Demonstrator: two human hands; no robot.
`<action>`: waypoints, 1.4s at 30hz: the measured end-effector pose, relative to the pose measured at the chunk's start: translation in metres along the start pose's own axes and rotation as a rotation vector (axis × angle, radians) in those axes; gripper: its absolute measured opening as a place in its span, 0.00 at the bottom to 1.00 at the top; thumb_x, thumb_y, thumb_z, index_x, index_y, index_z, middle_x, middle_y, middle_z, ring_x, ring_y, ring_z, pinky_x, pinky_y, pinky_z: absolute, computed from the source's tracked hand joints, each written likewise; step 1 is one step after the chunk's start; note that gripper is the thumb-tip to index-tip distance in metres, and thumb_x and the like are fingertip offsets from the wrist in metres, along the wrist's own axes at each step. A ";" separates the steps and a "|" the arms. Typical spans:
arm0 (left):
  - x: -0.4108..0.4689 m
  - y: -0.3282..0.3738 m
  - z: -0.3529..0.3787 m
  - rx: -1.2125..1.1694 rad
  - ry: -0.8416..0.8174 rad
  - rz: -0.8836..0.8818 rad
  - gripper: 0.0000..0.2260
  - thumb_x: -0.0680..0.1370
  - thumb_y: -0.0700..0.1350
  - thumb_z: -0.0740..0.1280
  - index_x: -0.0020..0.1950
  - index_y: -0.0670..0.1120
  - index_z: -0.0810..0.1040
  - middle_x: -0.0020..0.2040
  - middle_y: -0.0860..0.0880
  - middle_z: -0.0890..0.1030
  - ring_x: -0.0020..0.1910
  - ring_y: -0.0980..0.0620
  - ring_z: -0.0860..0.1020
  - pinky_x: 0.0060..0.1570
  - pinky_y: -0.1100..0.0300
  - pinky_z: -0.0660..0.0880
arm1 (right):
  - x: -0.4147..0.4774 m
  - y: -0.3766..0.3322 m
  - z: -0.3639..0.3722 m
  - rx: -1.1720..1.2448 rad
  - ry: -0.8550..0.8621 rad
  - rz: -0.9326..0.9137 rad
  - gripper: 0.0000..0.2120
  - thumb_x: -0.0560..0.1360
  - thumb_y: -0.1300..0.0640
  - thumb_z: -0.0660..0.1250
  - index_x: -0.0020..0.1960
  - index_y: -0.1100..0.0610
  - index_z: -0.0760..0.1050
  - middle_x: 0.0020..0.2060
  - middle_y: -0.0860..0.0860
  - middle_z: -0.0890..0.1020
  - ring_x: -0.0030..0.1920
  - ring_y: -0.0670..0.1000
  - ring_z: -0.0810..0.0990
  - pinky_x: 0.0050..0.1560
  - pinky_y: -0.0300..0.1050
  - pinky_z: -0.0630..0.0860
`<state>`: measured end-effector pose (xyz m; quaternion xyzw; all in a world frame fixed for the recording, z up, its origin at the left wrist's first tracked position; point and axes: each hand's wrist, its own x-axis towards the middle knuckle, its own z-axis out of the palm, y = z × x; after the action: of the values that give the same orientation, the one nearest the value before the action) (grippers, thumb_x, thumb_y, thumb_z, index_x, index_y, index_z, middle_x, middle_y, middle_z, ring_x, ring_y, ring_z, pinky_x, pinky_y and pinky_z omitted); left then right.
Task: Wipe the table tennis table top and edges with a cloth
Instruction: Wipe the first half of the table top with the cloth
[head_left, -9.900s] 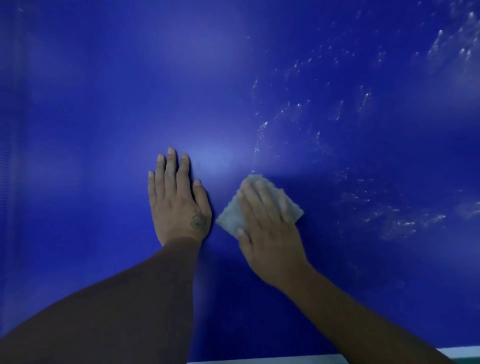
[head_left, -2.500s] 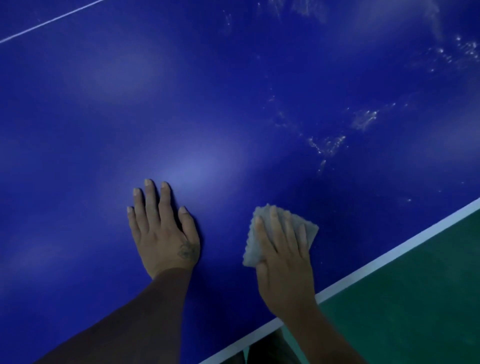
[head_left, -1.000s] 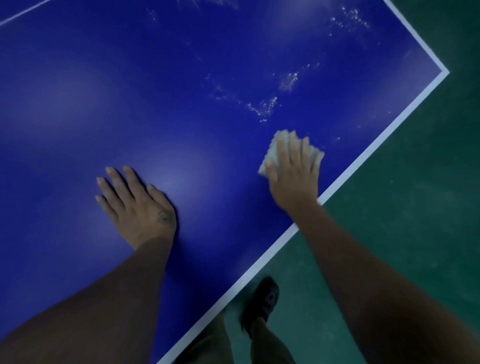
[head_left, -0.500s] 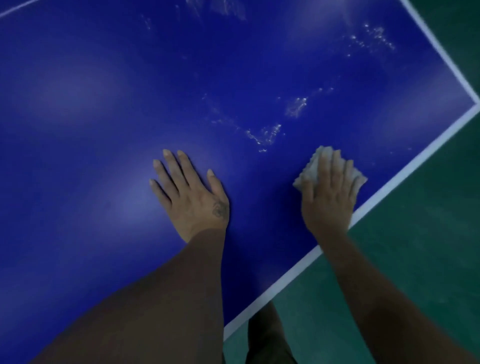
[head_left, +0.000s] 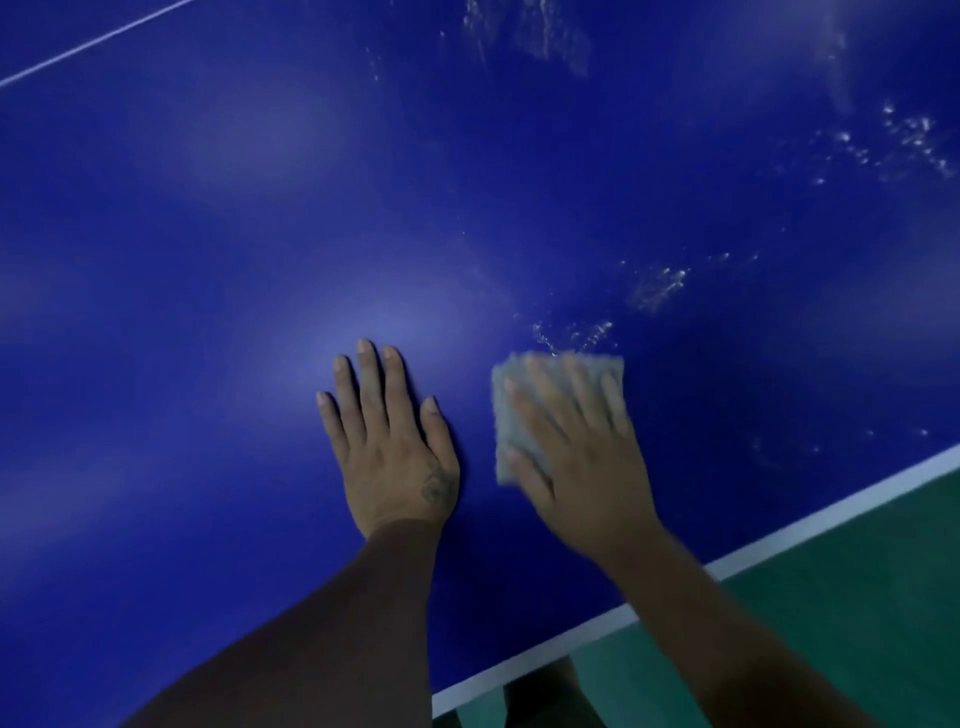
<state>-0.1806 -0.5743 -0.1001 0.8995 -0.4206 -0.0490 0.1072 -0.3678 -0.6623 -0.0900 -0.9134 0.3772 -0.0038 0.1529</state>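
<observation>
Table top: blue, with a white edge stripe at four o'clock of the hands.
Left hand: flat, fingers straight and spread, resting on the bare top, holding nothing.
Right hand: blurred, fingers straight, pressing the cloth flat at three o'clock of the left.
White specks: at one o'clock of the cloth.
Step, as I judge it: wiping the top.
Next move: push the cloth toward one o'clock through the specks, with flat, even pressure.

left hand: flat, palm down, fingers straight and close together | right hand: palm down too, fingers spread, kinda motion-blurred | forearms: both bare, stretched forward
</observation>
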 end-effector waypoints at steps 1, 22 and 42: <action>0.000 0.001 0.000 0.000 0.000 -0.003 0.29 0.89 0.53 0.53 0.88 0.42 0.57 0.89 0.45 0.53 0.89 0.42 0.48 0.85 0.36 0.48 | 0.026 0.008 -0.005 -0.019 0.019 0.031 0.31 0.88 0.41 0.53 0.88 0.49 0.54 0.88 0.49 0.54 0.87 0.59 0.49 0.85 0.68 0.48; 0.001 0.001 -0.002 0.005 -0.033 -0.019 0.27 0.89 0.51 0.51 0.88 0.43 0.56 0.89 0.45 0.53 0.88 0.42 0.49 0.85 0.36 0.51 | 0.094 0.019 -0.015 -0.083 0.037 0.021 0.28 0.90 0.46 0.46 0.89 0.49 0.50 0.88 0.50 0.51 0.88 0.58 0.47 0.85 0.66 0.49; -0.002 -0.004 0.006 -0.069 -0.025 -0.010 0.27 0.89 0.49 0.50 0.88 0.43 0.57 0.89 0.45 0.53 0.88 0.42 0.49 0.86 0.37 0.49 | 0.030 -0.030 -0.012 -0.038 -0.013 0.073 0.28 0.88 0.51 0.53 0.87 0.50 0.57 0.88 0.48 0.52 0.88 0.56 0.50 0.85 0.63 0.53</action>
<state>-0.1803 -0.5718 -0.1072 0.8967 -0.4155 -0.0753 0.1326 -0.3272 -0.6660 -0.0732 -0.9017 0.4094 0.0147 0.1382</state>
